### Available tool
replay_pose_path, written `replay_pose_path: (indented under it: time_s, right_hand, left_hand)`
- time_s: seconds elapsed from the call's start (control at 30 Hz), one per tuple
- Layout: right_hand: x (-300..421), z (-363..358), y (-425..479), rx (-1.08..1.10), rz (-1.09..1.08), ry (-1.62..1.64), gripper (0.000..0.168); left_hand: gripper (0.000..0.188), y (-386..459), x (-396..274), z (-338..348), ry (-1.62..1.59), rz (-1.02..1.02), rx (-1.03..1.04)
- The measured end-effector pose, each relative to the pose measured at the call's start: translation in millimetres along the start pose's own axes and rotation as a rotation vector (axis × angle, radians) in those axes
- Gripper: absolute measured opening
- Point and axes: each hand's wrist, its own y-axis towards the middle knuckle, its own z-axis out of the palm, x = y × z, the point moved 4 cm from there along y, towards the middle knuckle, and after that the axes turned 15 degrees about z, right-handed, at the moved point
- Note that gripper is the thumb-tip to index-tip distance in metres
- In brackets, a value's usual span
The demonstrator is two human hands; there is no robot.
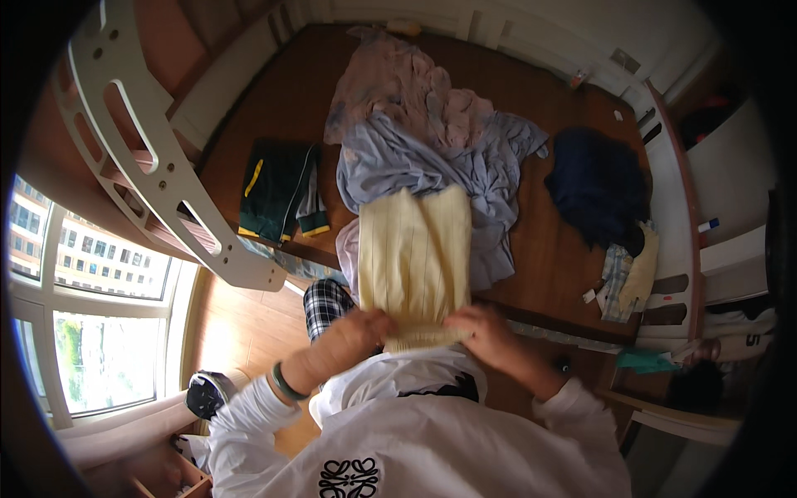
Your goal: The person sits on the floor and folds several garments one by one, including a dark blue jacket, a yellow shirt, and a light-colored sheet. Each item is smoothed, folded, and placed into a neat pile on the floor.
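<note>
A cream knitted garment (414,249) with thin vertical stripes lies in front of me, its ribbed edge towards my body. My left hand (373,327) grips the left corner of that ribbed edge, and my right hand (476,327) grips the right corner; both are slightly blurred. Beneath and beyond the garment spreads a rumpled blue-grey cloth (398,155). Further back lies a crumpled pinkish cloth (398,81). A dark green garment with yellow trim (274,187) lies folded to the left.
The clothes rest on a brown wooden bed board (542,230). At right are a dark navy heap (601,180) and a plaid cloth (615,280). A white ladder (168,162) stands at left, above a black-lined bin (208,395). White rails edge the bed.
</note>
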Motion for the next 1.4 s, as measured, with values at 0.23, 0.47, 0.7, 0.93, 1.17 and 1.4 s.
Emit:
replay_pose_path:
  time_s: [0.23, 0.47, 0.7, 0.93, 1.17, 1.4]
  right_hand:
    - [-19, 64, -66, 0.333, 0.351, 0.301, 0.029]
    - [-45, 21, -2, 0.216, 0.510, 0.392, 0.033]
    - [-187, 49, 80, -0.183, 0.586, 0.480, 0.050]
    - [-201, 139, 27, 0.105, 1.045, 1.121, 0.067]
    - [-220, 162, 29, 0.124, 1.337, 1.484, 0.035]
    - [-130, 63, 11, 0.052, 0.811, 1.942, 0.041]
  left_hand:
    - [0.027, -55, -26, 51, -0.507, -0.336, 0.237]
    - [0.031, -8, 40, 18, -0.421, -0.374, -0.024]
    - [0.057, 6, 192, 98, 0.063, -0.595, -0.459]
    - [0.070, -66, 197, 194, -0.703, -1.018, -0.689]
    - [0.036, -74, 167, 142, -0.915, -0.963, -0.626]
    - [0.025, -14, 101, 87, -1.462, -0.974, -0.703]
